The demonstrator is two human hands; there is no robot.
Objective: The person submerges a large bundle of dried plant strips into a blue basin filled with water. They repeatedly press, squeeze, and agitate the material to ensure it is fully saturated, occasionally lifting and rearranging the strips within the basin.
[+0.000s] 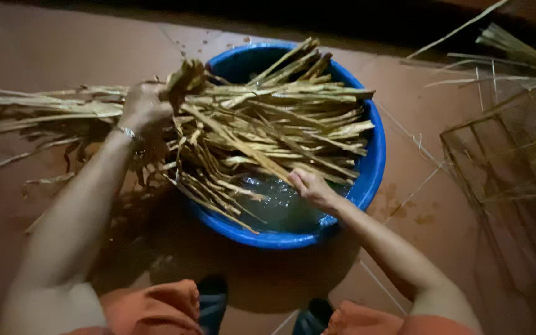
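Reddish-brown tiled floor [44, 43] lay underfoot, pale grout lines crossing it. Wet spots [425, 218] darkened floor just right of basin. Wire-frame cage [507, 155] stood at floor's right edge, thin bars tilted. Loose green-yellow stalks [504, 43] lay across cage top toward far right corner. Thin stray strands [404, 133] crossed floor near cage. Dark shoes [212, 301] showed at near edge, orange trouser legs [156, 307] beside them.

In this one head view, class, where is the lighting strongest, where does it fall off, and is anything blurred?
Head view: light centres on the dried strips and blue basin; corners fall dark; a shadow lies beneath the basin; faint glare on the water; wire frame dim and soft; left hand slightly blurred.
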